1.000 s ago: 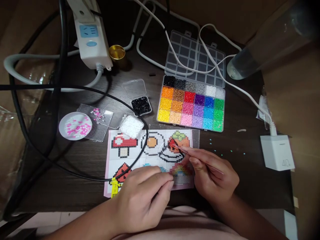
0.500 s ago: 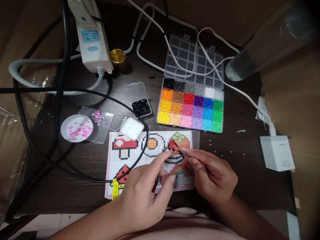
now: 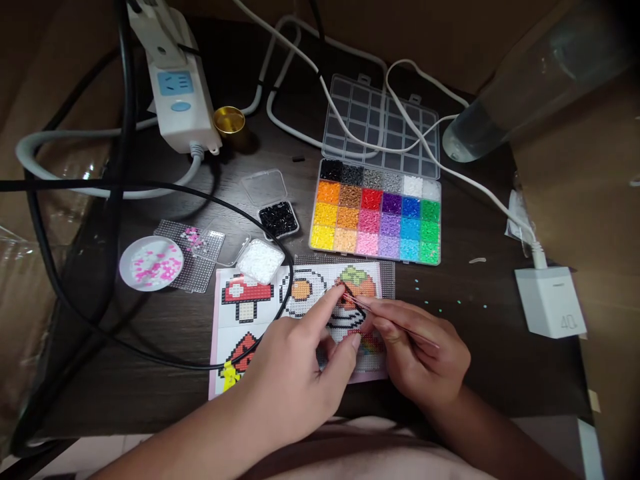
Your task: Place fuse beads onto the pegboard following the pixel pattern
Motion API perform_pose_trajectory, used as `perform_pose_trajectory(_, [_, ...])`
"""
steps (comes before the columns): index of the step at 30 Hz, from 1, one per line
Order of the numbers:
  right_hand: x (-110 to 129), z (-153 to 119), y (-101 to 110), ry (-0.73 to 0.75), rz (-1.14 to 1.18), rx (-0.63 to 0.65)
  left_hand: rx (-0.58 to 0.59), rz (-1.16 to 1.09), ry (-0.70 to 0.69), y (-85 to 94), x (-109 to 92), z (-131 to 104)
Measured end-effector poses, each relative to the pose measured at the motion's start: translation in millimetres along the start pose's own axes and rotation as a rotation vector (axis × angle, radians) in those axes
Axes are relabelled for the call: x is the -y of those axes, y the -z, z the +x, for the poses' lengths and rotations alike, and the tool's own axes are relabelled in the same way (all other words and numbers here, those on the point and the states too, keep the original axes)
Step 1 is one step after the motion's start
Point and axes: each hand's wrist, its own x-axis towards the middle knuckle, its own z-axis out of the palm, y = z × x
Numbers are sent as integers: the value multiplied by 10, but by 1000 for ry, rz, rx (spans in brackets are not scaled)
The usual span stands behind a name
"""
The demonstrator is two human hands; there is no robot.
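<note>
My right hand (image 3: 427,350) pinches a pair of thin tweezers (image 3: 407,328), whose tips point left at a black-outlined fuse bead design (image 3: 349,321) with red beads. The design lies on a clear pegboard (image 3: 387,277) over a printed pattern sheet (image 3: 273,315) showing a mushroom, a fried egg, an orange fruit and a rainbow. My left hand (image 3: 295,373) has its index finger stretched to the top of the design, near the tweezer tips, with the thumb held apart. Whatever is between the tweezer tips is too small to make out.
Beyond the sheet stands an open bead organizer (image 3: 375,213) in many colours. Small boxes of black beads (image 3: 278,218) and white beads (image 3: 260,260) sit left of it, near a white dish (image 3: 151,263). A black cable (image 3: 240,213) loops across the sheet; a power strip (image 3: 183,93) stands behind.
My left index fingertip has moved up and right onto the design's upper part, covering some red beads. The tweezers stay in my right hand. The whole view has shifted slightly.
</note>
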Motion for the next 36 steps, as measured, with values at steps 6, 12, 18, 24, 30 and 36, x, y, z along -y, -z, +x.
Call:
perform_pose_trajectory(6, [-6,2,-5,10,13,-12,7,11,31,18,-16,25])
perform_pose_trajectory(12, [-10,-1,-8,23,41,-22,3,61,29,17,-16,15])
perform_pose_trajectory(18, [22,22,-6,39,45,-33,-14,85,16,7,-21,14])
perform_pose_trajectory(24, [6,-2,11,33,28,-28,-33,99,14,-5,-22,15])
perform_pose_trajectory(30, [6,13,5,42,31,-14,-13,25,11,-2,-4,9])
perform_pose_trajectory(36, [13,18,0,47,40,-24,-10,3,24,-4,9,12])
